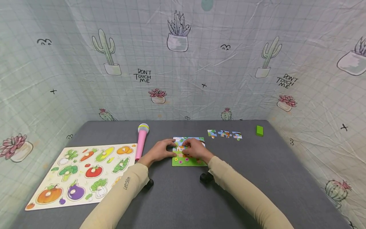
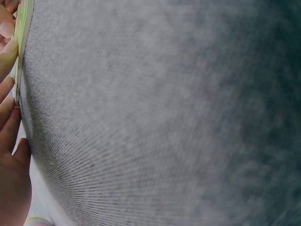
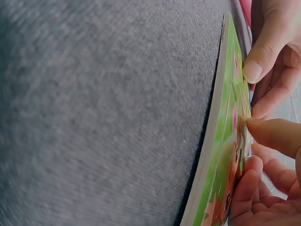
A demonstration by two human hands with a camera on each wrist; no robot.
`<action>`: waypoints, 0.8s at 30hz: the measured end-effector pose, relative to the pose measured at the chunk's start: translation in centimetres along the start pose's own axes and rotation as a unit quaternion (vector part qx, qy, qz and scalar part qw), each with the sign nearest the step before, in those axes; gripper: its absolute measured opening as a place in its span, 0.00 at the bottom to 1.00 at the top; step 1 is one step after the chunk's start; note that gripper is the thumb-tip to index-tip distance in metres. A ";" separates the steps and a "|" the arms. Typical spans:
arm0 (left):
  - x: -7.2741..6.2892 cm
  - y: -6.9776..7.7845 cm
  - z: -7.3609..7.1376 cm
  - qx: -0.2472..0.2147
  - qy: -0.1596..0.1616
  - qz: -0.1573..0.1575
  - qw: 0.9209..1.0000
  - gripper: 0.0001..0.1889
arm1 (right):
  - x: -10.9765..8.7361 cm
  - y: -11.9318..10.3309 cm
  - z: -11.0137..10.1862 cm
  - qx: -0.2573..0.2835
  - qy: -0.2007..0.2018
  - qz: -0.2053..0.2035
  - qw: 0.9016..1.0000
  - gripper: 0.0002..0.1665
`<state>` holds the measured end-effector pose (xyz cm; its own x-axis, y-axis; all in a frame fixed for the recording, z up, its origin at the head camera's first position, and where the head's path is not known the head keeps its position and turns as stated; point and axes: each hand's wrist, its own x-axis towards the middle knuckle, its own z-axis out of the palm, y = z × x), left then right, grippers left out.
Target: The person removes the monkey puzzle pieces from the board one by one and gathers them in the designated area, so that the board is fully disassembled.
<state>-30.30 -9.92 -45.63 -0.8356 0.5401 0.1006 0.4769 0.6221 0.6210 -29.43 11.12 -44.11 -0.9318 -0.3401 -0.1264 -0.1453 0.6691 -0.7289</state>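
A small jigsaw board (image 1: 188,163) with a bright farm-like picture and green border lies flat on the grey table. At its left edge rests my left hand (image 1: 162,150), thumb and fingers apart and touching the board. My right hand (image 1: 197,149) reaches over the picture from the right, its thumb (image 3: 270,132) and curled fingers pinching at a puzzle piece on the surface. The hand hides most of that piece. In the left wrist view, the fingers of my left hand (image 2: 9,125) lie along the board's edge.
Several loose jigsaw pieces (image 1: 224,134) lie in a row behind and right of the board. Farther right is a green block (image 1: 259,130). A pink toy microphone (image 1: 141,141) and a vegetable knob puzzle (image 1: 83,178) are on the left. A patterned cloth (image 1: 183,63) encloses the table.
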 end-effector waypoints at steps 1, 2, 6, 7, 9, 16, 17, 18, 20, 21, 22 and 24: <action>0.0 0.0 0.0 0.001 0.002 0.002 1.000 0.22 | 0.0 0.0 0.0 0.005 -0.003 -0.007 1.000 0.14; 0.0 0.0 0.0 0.002 0.004 0.004 1.000 0.22 | -0.1 -0.1 0.1 0.011 -0.004 -0.014 1.000 0.14; 0.0 -0.1 0.0 0.009 0.009 0.011 1.000 0.22 | -0.2 -0.2 0.1 0.025 -0.006 -0.031 0.999 0.13; 0.0 -0.1 0.0 0.008 0.007 0.009 1.000 0.22 | -0.2 -0.2 0.2 0.026 -0.005 -0.032 0.999 0.14; 0.0 0.0 0.0 0.005 0.002 0.005 1.000 0.22 | -0.2 -0.1 0.2 0.028 -0.003 -0.035 0.999 0.15; 0.0 0.1 -0.1 0.002 -0.003 -0.002 1.000 0.21 | -0.3 -0.3 0.4 0.023 0.012 -0.056 0.998 0.14; 0.0 0.1 -0.1 0.003 -0.002 -0.001 1.000 0.21 | -0.4 -0.4 0.4 0.018 0.016 -0.060 0.998 0.14; -0.1 0.1 -0.1 0.003 -0.002 -0.002 1.000 0.21 | -0.4 -0.4 0.4 0.014 0.020 -0.064 0.998 0.14; -0.1 0.2 -0.1 0.005 -0.001 0.000 1.000 0.21 | -0.5 -0.5 0.5 0.008 0.027 -0.066 0.997 0.14; -0.1 0.2 -0.1 0.005 -0.001 0.001 1.000 0.21 | -0.5 -0.4 0.5 0.011 0.027 -0.064 0.998 0.14; -0.1 0.3 -0.1 0.005 -0.001 0.001 1.000 0.22 | -0.5 -0.4 0.4 0.015 0.026 -0.061 0.998 0.14; -0.1 0.3 -0.2 0.003 -0.002 0.000 1.000 0.22 | -0.7 -0.4 0.3 0.028 0.020 -0.048 0.998 0.15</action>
<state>-30.08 -9.89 -45.31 -0.8345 0.5423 0.0978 0.4788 0.6257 0.6158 -28.68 10.92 -43.94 -0.9269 -0.3743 -0.0275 -0.2177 0.5960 -0.7730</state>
